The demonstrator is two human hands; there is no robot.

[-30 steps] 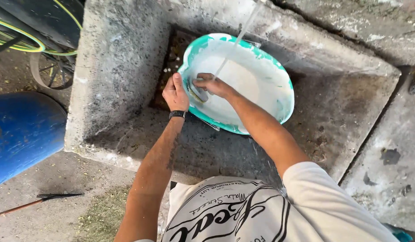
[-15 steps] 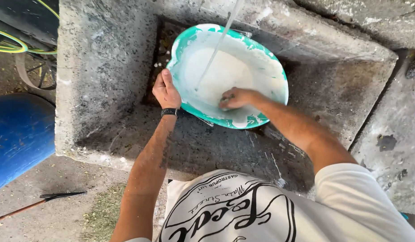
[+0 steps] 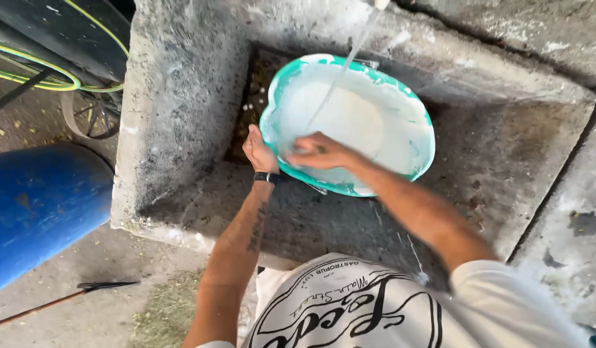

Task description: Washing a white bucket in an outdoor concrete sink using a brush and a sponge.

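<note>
The left hand (image 3: 258, 152) is gripping the green basin's (image 3: 410, 106) near-left rim in the concrete trough (image 3: 182, 96) while the curled right hand (image 3: 320, 152) is scrubbing its white-coated inside under the water stream (image 3: 340, 74).

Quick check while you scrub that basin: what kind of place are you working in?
Most likely an outdoor wash area in a yard or work site. A rough concrete trough holds the green basin under a running stream of water, with a blue drum and coiled hoses beside it on bare ground.
</note>
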